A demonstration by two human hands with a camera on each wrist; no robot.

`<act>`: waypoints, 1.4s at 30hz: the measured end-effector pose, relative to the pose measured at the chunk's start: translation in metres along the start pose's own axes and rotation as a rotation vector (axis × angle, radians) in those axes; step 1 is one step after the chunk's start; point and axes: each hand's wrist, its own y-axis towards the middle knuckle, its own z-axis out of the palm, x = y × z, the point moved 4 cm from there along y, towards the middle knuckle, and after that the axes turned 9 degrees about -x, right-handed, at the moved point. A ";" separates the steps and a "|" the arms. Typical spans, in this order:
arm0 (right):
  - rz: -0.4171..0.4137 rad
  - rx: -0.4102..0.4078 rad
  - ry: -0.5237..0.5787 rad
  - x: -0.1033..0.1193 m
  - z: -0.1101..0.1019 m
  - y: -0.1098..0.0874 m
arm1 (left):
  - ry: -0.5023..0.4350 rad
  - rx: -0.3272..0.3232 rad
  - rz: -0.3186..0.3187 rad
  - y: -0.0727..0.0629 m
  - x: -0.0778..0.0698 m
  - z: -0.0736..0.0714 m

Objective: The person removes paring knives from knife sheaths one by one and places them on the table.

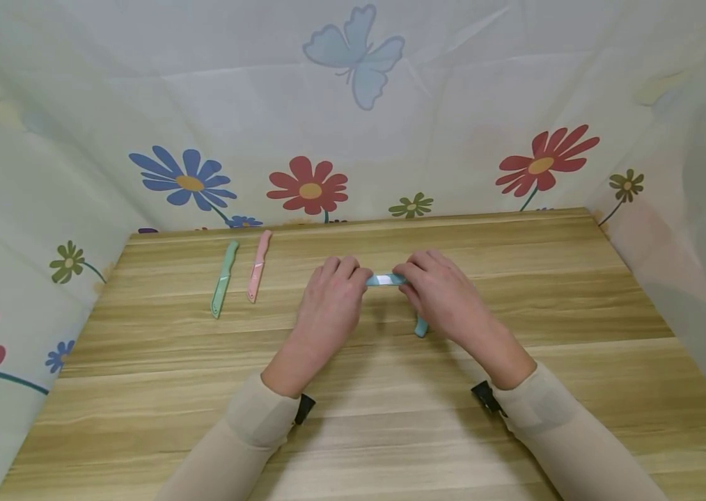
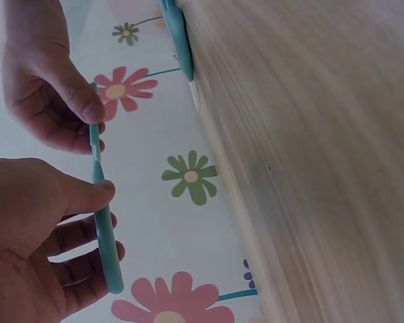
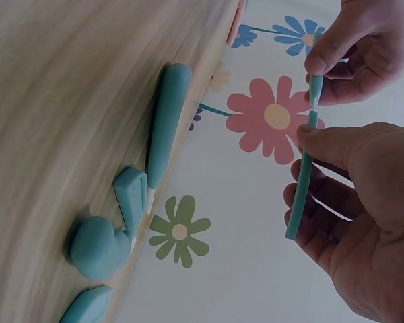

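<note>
Above the middle of the table, both hands hold a teal knife (image 1: 384, 280) lying crosswise between them. My left hand (image 1: 332, 299) grips its handle (image 2: 108, 249) between thumb and fingers. My right hand (image 1: 443, 292) pinches the teal blade cover (image 3: 301, 195) at the other end. A short pale stretch of blade shows between handle and cover. Below the right hand, a teal handle (image 1: 420, 327) lies on the table, partly hidden by that hand. The right wrist view shows several teal pieces there, among them a long handle (image 3: 168, 128) and a rounded end (image 3: 97, 249).
A green knife (image 1: 224, 278) and a pink knife (image 1: 259, 268) lie side by side at the back left of the wooden table (image 1: 353, 445). A flower-printed white curtain (image 1: 453, 125) stands along the table's back and sides.
</note>
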 end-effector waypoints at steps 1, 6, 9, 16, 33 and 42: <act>0.001 0.000 0.000 0.000 0.000 0.000 | -0.002 0.000 -0.001 0.000 0.000 0.000; 0.006 0.003 0.000 -0.002 0.000 0.000 | 0.001 0.006 -0.010 0.000 0.000 -0.001; 0.009 0.006 0.000 -0.002 0.000 -0.001 | 0.003 0.015 -0.016 0.000 0.001 -0.001; 0.013 0.014 0.002 -0.002 0.000 0.000 | 0.006 0.016 -0.021 0.000 0.002 0.000; 0.027 0.021 -0.010 -0.005 -0.001 0.000 | 0.015 0.036 -0.044 0.000 0.004 0.000; 0.039 0.021 -0.001 -0.005 -0.002 -0.001 | 0.016 0.026 -0.050 0.000 0.004 -0.002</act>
